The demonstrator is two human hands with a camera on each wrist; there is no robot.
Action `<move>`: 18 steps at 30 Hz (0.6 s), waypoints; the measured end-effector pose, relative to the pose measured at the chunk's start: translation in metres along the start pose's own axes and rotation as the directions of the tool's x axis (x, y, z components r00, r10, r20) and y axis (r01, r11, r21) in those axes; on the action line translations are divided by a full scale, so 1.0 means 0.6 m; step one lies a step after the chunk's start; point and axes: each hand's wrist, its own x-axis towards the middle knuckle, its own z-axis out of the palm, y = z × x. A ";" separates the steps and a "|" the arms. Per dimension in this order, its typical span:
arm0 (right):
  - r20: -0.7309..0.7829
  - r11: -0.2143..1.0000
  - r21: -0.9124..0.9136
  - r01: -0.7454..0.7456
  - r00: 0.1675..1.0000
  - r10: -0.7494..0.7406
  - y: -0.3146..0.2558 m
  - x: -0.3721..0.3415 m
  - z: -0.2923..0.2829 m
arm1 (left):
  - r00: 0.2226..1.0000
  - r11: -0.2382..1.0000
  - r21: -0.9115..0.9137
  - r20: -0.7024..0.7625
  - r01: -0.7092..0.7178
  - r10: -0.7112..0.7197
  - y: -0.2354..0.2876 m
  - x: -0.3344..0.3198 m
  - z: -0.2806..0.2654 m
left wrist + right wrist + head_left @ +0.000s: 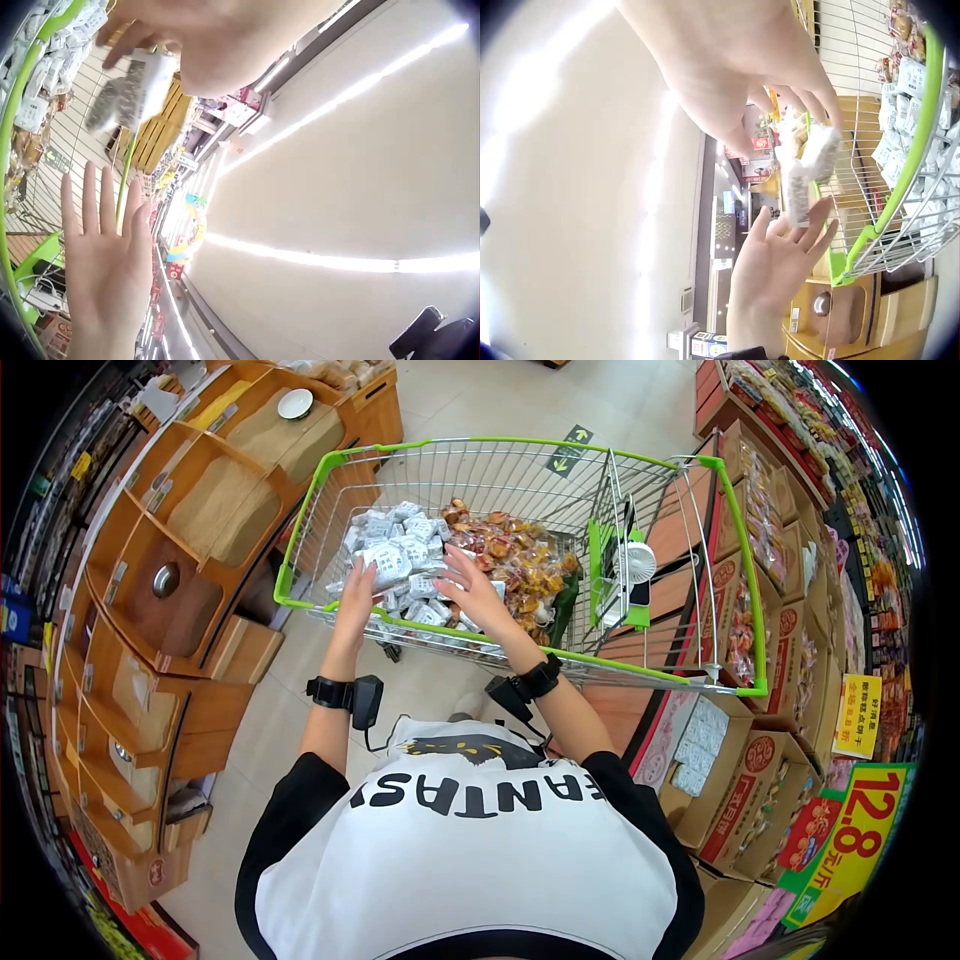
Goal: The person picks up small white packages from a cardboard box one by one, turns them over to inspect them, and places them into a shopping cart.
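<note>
White printed packets [388,560] show between the two hands, above a heap of similar packets [432,614] in the shopping cart. My left hand [352,610] is at their left, fingers extended; my right hand [480,600] is at their right, fingers spread. In the left wrist view, the blurred packets [142,86] are by the left hand's fingers, and the right hand [109,277] faces them, palm showing. The right wrist view has the packets [810,161] between the right hand [735,67] and the left hand's [769,277] fingertips; whether either hand touches them, I cannot tell.
Bagged brown and yellow items [515,560] lie beside the heap within the cart's green rim [285,575]. A small white fan [637,562] is at the cart's right part. Wooden display bins [215,510] stand at left, cardboard boxes [745,800] at right.
</note>
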 end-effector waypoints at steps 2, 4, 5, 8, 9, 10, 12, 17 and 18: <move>0.012 0.999 -0.016 -0.043 0.999 0.044 0.007 -0.011 -0.003 | 0.967 0.949 0.305 -0.210 -0.078 0.147 -0.056 0.031 -0.023; 0.017 0.996 -0.032 -0.086 0.996 0.087 0.019 -0.023 -0.010 | 0.968 0.931 0.361 -0.209 -0.058 0.141 -0.072 0.027 -0.034; 0.015 0.989 0.018 -0.145 0.989 0.145 0.030 -0.029 -0.014 | 0.969 0.908 0.416 -0.206 -0.039 0.136 -0.082 0.023 -0.037; 0.016 0.971 0.063 -0.231 0.973 0.231 0.031 -0.051 -0.030 | 0.993 0.985 0.158 -0.106 0.067 -0.051 -0.046 -0.013 -0.020; 0.020 0.966 0.057 -0.253 0.968 0.252 0.029 -0.056 -0.034 | 0.993 0.985 0.159 -0.103 0.069 -0.053 -0.049 -0.015 -0.020; 0.014 0.965 0.059 -0.255 0.967 0.255 0.030 -0.060 -0.037 | 0.995 0.987 0.151 -0.094 0.055 -0.042 -0.051 -0.015 -0.019; -0.003 0.964 0.065 -0.258 0.966 0.259 0.032 -0.069 -0.044 | 0.997 0.989 0.144 -0.075 0.041 -0.030 -0.053 -0.015 -0.012; -0.032 0.959 0.116 -0.258 0.964 0.263 0.014 -0.092 -0.056 | 0.999 0.997 0.059 -0.003 -0.052 0.053 -0.062 -0.008 0.019; -0.036 0.957 0.136 -0.258 0.964 0.264 0.009 -0.098 -0.059 | 0.999 0.997 0.060 0.006 -0.052 0.052 -0.054 -0.011 0.030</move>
